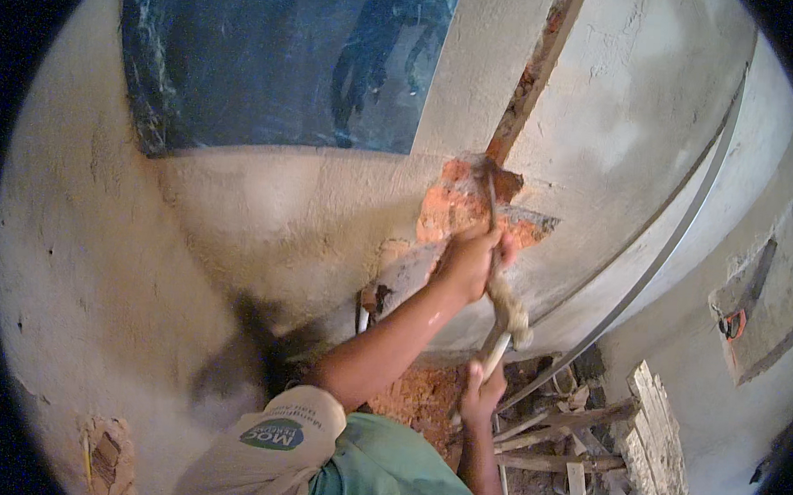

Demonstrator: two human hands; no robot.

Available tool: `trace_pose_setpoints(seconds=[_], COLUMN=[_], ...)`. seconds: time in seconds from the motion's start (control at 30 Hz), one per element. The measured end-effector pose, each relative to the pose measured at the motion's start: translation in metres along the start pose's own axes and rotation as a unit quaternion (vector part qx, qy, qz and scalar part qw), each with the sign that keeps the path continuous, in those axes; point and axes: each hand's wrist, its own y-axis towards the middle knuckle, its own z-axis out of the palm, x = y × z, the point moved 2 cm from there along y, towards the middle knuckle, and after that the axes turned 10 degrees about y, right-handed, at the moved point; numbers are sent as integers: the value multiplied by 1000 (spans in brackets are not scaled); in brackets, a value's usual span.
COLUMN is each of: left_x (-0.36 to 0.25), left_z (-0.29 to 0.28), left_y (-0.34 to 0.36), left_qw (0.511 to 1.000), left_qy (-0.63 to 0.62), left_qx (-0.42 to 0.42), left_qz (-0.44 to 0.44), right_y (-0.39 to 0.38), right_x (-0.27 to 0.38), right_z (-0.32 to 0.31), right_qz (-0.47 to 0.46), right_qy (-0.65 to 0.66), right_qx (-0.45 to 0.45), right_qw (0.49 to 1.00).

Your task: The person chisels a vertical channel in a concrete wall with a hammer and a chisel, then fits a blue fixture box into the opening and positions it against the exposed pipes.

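Note:
My left hand (469,261) is wrapped round a metal chisel (492,200), well up the wall in front of me. Its tip rests in a hole of exposed orange brick (451,206) where the plaster is broken away. Lower down, my right hand (481,394) grips the pale handle of a hammer (495,351). The dusty hammer head lies close below my left hand, by the chisel's rear end; whether the two touch I cannot tell. From the brick hole a narrow cut channel (529,85) runs up the wall.
A dark blue glossy panel (280,65) covers the wall at upper left. On the right a long thin pipe (671,246) curves down the wall. A rough wooden stand (658,445) is at lower right, above rubble. An opening with wires (731,324) sits far right.

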Motion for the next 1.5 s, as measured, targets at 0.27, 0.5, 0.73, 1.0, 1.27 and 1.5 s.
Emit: trace_pose_setpoints(seconds=[0.27, 0.5, 0.73, 1.0, 1.27, 1.5], left_x=[41, 64, 79, 48, 1, -17], left_z=[-61, -63, -51, -8, 25, 22], left_y=[-112, -168, -156, -96, -32, 4], left_qw=[975, 945, 957, 972, 997, 997], left_qy=[119, 183, 158, 158, 8, -58], left_qx=[-113, -126, -151, -102, -71, -4], left_qz=[-150, -240, -190, -142, -8, 49], right_y=[-68, -64, -44, 33, 83, 109], right_x=[-34, -66, -91, -40, -34, 57], right_z=[-28, -44, -63, -95, -122, -112], right_qz=[103, 140, 145, 50, -34, -55], right_qy=[81, 143, 171, 124, 92, 168], right_qx=[16, -33, 15, 45, 31, -5], right_qw=[991, 979, 974, 990, 995, 984])
